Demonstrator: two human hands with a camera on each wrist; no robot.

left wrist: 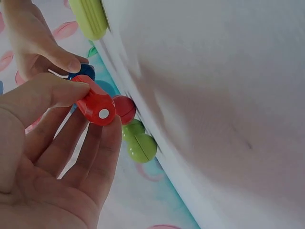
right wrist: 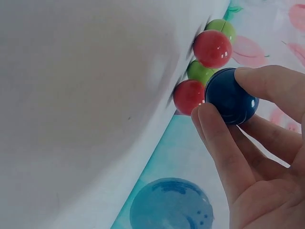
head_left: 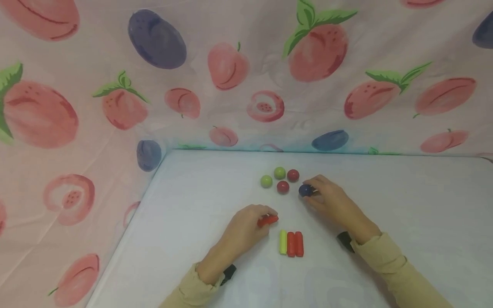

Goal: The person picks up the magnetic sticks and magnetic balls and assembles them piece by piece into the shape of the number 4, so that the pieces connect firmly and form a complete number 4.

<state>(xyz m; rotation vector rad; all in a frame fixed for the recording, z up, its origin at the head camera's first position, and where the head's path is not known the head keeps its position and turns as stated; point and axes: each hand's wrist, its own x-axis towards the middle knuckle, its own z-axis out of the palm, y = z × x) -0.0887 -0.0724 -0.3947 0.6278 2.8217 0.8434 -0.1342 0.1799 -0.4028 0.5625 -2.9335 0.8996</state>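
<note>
My left hand (head_left: 246, 226) pinches a short red bar (head_left: 267, 220) between thumb and fingertips. In the left wrist view the bar's (left wrist: 97, 102) near end carries a white round spot. A dark blue ball (head_left: 305, 190) sits between the thumb and fingers of my right hand (head_left: 333, 201), beside a cluster of balls. In the right wrist view this blue ball (right wrist: 231, 97) looks glossy, with a thin seam line. The cluster has two red balls, one nearer (head_left: 283, 187) and one farther (head_left: 293, 175), and two green balls, one left (head_left: 266, 181) and one behind (head_left: 280, 173).
Between the forearms, a yellow-green bar (head_left: 283, 242) and two red bars, one central (head_left: 291, 244) and one right (head_left: 299, 244), lie side by side on the white table (head_left: 185, 192). A fruit-patterned cloth (head_left: 239, 107) hangs along the back and left edges.
</note>
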